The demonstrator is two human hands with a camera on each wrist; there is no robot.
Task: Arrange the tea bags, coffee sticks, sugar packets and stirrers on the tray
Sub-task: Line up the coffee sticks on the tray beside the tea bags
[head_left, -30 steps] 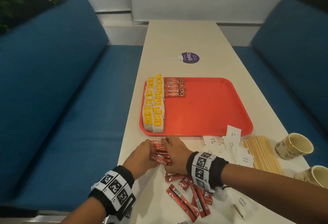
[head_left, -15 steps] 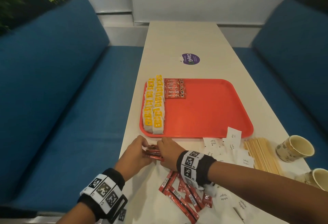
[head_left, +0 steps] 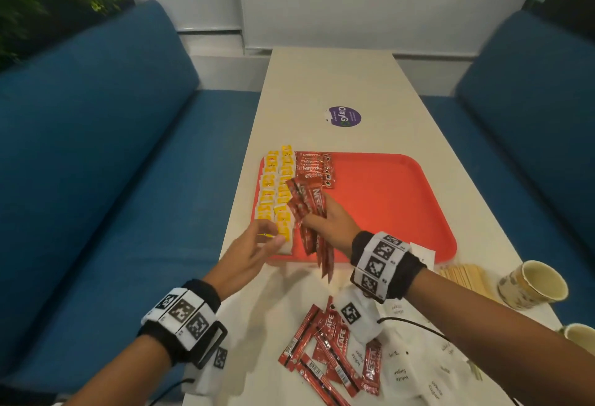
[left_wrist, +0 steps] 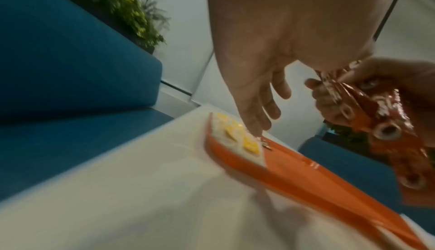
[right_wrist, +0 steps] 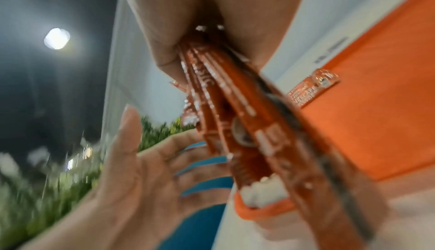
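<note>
My right hand (head_left: 325, 225) grips a bundle of red coffee sticks (head_left: 310, 212) above the near left part of the red tray (head_left: 392, 206); the same bundle of coffee sticks (right_wrist: 247, 123) fills the right wrist view. My left hand (head_left: 257, 244) hangs open beside it, fingers straight, over the tray's near left corner and holding nothing. Two rows of yellow tea bags (head_left: 277, 190) lie along the tray's left side, with a row of coffee sticks (head_left: 315, 169) at the far left. Loose coffee sticks (head_left: 328, 351), white sugar packets (head_left: 402, 370) and wooden stirrers (head_left: 463, 273) lie on the table.
Two paper cups (head_left: 531, 286) stand at the table's right edge. A purple round sticker (head_left: 344, 116) lies beyond the tray. Blue sofas (head_left: 96, 154) flank the white table (head_left: 331, 83) on both sides.
Both hands gathered coffee sticks on the table. The right hand has since lifted the bundle up over the tray, and the left hand has let go and opened.
</note>
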